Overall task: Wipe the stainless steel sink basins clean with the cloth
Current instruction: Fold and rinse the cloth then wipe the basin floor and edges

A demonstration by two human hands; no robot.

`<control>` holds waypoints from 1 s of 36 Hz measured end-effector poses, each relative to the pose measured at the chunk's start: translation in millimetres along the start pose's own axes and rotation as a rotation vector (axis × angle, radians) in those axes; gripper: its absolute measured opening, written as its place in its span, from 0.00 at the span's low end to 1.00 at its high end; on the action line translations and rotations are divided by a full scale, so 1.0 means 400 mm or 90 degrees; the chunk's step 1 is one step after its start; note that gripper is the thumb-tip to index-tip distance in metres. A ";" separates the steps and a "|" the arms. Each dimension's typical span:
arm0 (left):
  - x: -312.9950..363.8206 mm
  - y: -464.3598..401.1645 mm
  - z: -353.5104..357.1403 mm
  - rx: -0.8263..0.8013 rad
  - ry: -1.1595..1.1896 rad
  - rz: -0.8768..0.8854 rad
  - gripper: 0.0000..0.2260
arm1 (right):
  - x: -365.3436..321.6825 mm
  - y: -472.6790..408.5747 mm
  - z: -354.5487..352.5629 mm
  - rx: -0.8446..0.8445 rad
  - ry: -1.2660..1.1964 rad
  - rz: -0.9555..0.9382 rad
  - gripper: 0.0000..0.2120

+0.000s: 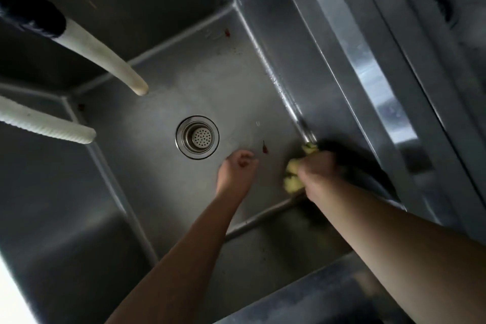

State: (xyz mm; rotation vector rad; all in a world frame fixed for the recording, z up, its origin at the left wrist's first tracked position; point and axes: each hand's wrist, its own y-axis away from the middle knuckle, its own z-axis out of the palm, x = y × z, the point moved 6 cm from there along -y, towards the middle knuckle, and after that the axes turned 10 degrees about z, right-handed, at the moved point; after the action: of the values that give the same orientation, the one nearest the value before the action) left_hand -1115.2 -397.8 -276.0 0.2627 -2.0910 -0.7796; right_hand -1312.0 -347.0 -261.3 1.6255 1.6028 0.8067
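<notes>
The cloth (294, 173) sits bunched in the right hand (319, 171), pressed down at the corner of the sink basin (163, 92) floor that lies to the right of the drain (197, 137), where the floor meets the right-hand wall. The right hand is closed into a fist around it, knuckles up, so that only lumps of fabric bulge out on the side facing the drain and at the fingertips' end. The left hand (238, 169) is just beside the drain, between the drain and the cloth, apart from the cloth; its fingers are curled loosely inward, nearly closed, and it has nothing in it that can be seen. Whether it touches the basin floor cannot be told.

The cloth is pale yellow-green, crumpled and knobbly, slightly blurred. The basin is dull grey steel with a round perforated strainer in the drain. A small dark red scrap (265, 148) lies on the floor between the drain and the cloth, just beyond the left hand's knuckles. More reddish specks (226, 32) sit at the far corner from the drain. Two whitish hoses hang over the basin on the drain's left: a smooth hose (105, 59) and a ribbed hose (47, 123).
</notes>
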 end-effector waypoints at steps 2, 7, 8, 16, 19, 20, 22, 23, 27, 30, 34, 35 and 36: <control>0.024 -0.036 0.030 0.001 -0.066 0.025 0.08 | 0.004 -0.009 -0.017 0.074 0.030 -0.025 0.16; 0.066 -0.104 0.114 0.006 -0.268 0.050 0.16 | 0.007 0.028 0.015 0.167 0.069 0.022 0.21; 0.070 -0.112 0.122 0.013 -0.288 0.052 0.15 | 0.007 0.036 0.025 0.177 0.045 0.031 0.25; 0.040 -0.079 0.087 0.023 -0.257 0.022 0.06 | 0.008 -0.017 0.061 0.191 -0.005 -0.022 0.17; -0.015 -0.047 0.015 0.066 -0.227 -0.010 0.04 | -0.012 -0.039 0.078 0.133 -0.027 -0.093 0.19; -0.038 -0.036 -0.008 0.071 -0.219 -0.020 0.03 | -0.024 -0.038 0.080 0.143 -0.030 -0.113 0.20; -0.086 -0.011 -0.042 0.040 -0.221 -0.041 0.01 | -0.055 -0.028 0.081 0.188 -0.034 -0.146 0.22; -0.107 0.005 -0.051 0.007 -0.232 -0.045 0.02 | -0.073 -0.020 0.085 0.204 -0.033 -0.163 0.22; -0.171 0.074 -0.066 -0.092 -0.251 -0.018 0.04 | -0.147 0.006 0.119 0.221 0.045 -0.225 0.23; -0.200 0.117 -0.060 -0.162 -0.171 0.024 0.07 | -0.188 0.039 0.154 0.240 0.056 -0.307 0.24; -0.218 0.134 -0.123 -0.072 -0.073 0.049 0.07 | -0.171 0.055 0.210 0.198 0.106 -0.364 0.32; -0.223 0.133 -0.151 -0.030 -0.044 0.050 0.07 | -0.163 0.056 0.225 0.190 0.122 -0.364 0.33; -0.230 0.130 -0.179 0.006 -0.018 0.044 0.08 | -0.157 0.059 0.240 0.183 0.132 -0.363 0.33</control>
State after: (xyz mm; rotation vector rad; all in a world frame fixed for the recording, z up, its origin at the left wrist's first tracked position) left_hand -998.0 -346.9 -273.8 0.1841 -2.1192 -0.7371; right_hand -1221.6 -414.6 -292.3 1.1804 2.2669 0.4651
